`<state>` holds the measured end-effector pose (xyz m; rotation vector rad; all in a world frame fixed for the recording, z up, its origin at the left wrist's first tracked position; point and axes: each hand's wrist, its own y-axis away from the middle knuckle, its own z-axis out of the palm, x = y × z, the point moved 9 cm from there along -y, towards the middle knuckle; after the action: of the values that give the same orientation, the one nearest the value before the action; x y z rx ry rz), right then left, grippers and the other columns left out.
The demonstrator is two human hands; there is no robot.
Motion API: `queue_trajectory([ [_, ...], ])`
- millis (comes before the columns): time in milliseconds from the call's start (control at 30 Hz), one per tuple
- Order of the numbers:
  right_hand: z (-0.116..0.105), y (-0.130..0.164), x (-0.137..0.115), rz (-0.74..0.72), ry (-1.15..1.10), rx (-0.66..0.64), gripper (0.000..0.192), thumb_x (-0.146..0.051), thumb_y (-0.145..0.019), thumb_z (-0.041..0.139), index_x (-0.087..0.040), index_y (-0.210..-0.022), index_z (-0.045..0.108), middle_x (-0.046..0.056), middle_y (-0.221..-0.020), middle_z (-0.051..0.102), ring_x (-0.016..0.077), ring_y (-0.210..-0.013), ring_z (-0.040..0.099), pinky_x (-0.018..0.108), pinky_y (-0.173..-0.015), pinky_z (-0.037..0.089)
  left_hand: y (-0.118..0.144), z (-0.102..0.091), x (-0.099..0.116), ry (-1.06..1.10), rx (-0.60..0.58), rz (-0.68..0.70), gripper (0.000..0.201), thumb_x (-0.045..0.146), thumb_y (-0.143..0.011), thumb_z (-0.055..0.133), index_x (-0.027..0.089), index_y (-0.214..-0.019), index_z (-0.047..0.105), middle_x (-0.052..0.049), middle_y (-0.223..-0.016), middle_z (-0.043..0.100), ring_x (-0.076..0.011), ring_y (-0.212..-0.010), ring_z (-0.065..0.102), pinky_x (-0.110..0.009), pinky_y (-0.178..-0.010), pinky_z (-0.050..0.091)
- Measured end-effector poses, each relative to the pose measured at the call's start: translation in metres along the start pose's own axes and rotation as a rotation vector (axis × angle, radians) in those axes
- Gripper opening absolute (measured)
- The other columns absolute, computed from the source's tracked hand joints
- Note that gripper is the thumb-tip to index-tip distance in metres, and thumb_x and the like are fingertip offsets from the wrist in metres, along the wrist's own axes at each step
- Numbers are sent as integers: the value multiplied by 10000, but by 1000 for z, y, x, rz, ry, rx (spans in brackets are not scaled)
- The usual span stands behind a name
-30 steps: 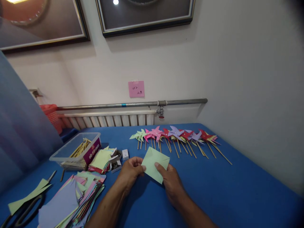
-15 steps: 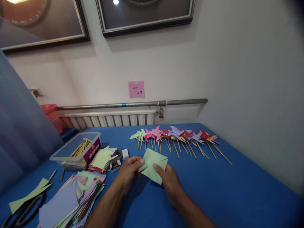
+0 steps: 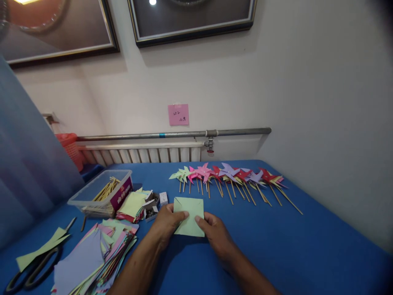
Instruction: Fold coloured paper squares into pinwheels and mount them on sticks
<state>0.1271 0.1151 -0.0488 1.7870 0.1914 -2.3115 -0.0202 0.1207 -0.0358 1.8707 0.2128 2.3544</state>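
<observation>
A pale green paper square (image 3: pixel 189 215) lies flat on the blue table (image 3: pixel 276 246) in front of me, with cut lines visible toward its corners. My left hand (image 3: pixel 167 225) pinches its left edge with thumb and fingers. My right hand (image 3: pixel 215 235) presses on its lower right edge. Just beyond the square lies a row of finished paper pinwheels (image 3: pixel 227 174) on wooden sticks, in green, pink, red and purple.
A clear plastic box of wooden sticks (image 3: pixel 102 192) stands at the left, with a stack of green sheets (image 3: pixel 132 205) and small boxes of pins (image 3: pixel 150 211) beside it. A pile of coloured paper squares (image 3: pixel 92 258) and black scissors (image 3: pixel 30 270) lie near left. A radiator (image 3: pixel 144 153) lines the wall.
The green square was held tilted above the table by both hands; it has turned and come down flat on the cloth, hands still on it. The camera shifted slightly.
</observation>
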Motion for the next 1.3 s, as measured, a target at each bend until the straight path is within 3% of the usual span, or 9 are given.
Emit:
queue_trajectory([
  [300, -1, -2, 3, 15, 31, 13, 467, -633, -726, 874, -190, -788, 743, -2, -668, 704, 197, -663, 630, 294, -651, 513, 1, -2, 0, -8, 20, -3, 330, 308, -561, 931, 149, -819, 799, -78, -733, 789, -197, -593, 680, -298, -613, 528],
  [700, 2, -2, 1, 12, 109, -7, 536, -690, -709, 857, -220, -664, 602, -48, -583, 592, 127, -530, 513, 266, -568, 417, 1, -10, 10, 0, 90, 10, 357, 291, -535, 918, 123, -807, 759, -77, -685, 745, -172, -534, 624, -287, -551, 494],
  [1100, 1, 0, -5, -33, 246, -2, 535, -713, -787, 762, -247, -647, 540, -42, -541, 592, 143, -528, 520, 266, -555, 386, 5, -9, 16, 36, 93, 12, 267, 284, -540, 898, 177, -742, 761, -66, -666, 757, -195, -562, 654, -299, -574, 508],
  [1300, 6, 2, -8, -35, 235, -46, 508, -706, -798, 739, -230, -683, 600, -22, -604, 636, 151, -573, 559, 276, -600, 418, 5, -10, 16, 44, 102, 10, 315, 282, -521, 893, 137, -770, 766, -84, -655, 759, -203, -538, 657, -306, -559, 517],
])
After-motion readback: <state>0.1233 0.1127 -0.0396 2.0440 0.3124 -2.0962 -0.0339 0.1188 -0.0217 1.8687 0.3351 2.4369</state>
